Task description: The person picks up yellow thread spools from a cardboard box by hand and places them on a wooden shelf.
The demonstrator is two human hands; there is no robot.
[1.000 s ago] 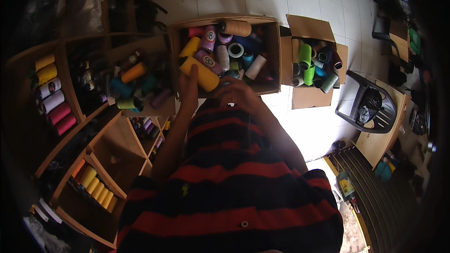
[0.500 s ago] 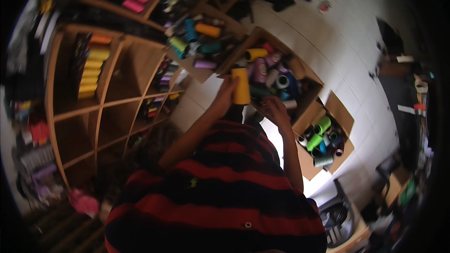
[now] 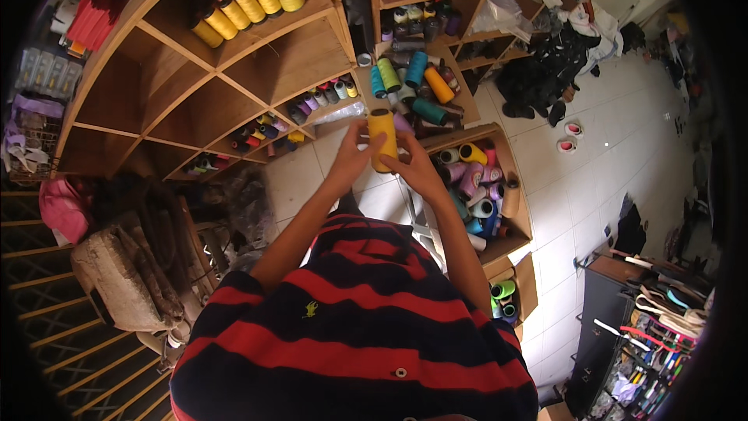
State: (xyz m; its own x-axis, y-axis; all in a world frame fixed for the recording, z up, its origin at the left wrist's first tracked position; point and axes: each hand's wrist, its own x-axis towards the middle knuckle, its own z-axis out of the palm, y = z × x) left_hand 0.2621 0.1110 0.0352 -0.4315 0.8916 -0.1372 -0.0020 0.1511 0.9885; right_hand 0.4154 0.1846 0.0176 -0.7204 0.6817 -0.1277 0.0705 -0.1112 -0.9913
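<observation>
A yellow thread spool (image 3: 382,139) stands nearly upright between my hands, its dark core end facing up. My left hand (image 3: 354,157) grips it from the left, thumb across its front. From the right, my right hand (image 3: 418,169) closes on its lower part, thumb and fingers against the side. Just right of my right hand is a cardboard box (image 3: 520,218) full of mixed thread spools, pink, yellow, blue and teal. Beyond my hands, several more spools lie loose, among them an orange spool (image 3: 439,85) and a dark green spool (image 3: 429,111).
A wooden cubby shelf (image 3: 216,72) rises on the left, with a row of yellow spools (image 3: 251,6) in an upper compartment. A smaller open carton (image 3: 527,284) with green spools stands nearer on the right. A dark cabinet (image 3: 600,335) stands at the lower right.
My right hand has left the box's near edge and come up to the yellow spool, which both hands now hold. The view has swung left, bringing the shelves closer to the middle.
</observation>
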